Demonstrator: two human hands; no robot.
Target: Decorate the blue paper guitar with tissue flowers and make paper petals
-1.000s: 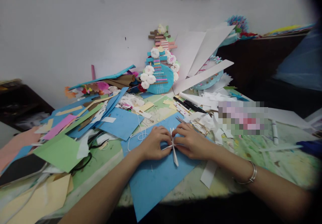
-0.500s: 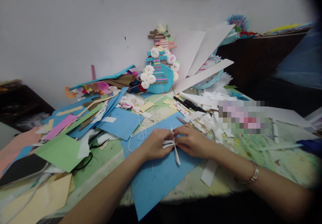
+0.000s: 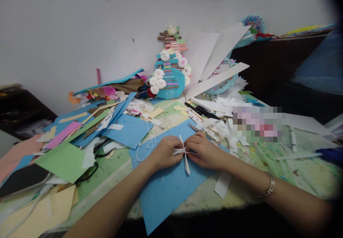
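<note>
**Both hands pinched on crossed white strips over the blue sheet**

The bench (image 3: 241, 195) was crowded on nearly every side. Its near edge ran just below the forearms, and the blue sheet (image 3: 166, 191) overhung that edge at its lower corner. To the left lay a green sheet (image 3: 63, 161) and a heap of blue, pink and tan offcuts; a loose white string (image 3: 146, 147) curled just beyond the left hand. To the right, scissors (image 3: 210, 134) lay just behind the right hand, with black pens (image 3: 200, 111) and white scraps farther back. A white paper scrap (image 3: 222, 184) lay beside the right wrist. At the back, against the wall, stood a blue paper guitar model (image 3: 170, 82) and leaning white boards (image 3: 214, 56). The only open surface was the bare part of the blue sheet in front of the hands.

The white paper strips (image 3: 184, 156) lay crossed on the blue sheet, between the two hands. The left hand (image 3: 166, 152) was closed, its fingertips gripping the strips from the left at the crossing. The right hand (image 3: 202, 150) was likewise closed, its grip pinching the same crossing from the right. One strip stuck up past the fingers and down toward the viewer, its lower end resting on the blue sheet. A metal bangle (image 3: 266, 188) sat on the right wrist.
</note>
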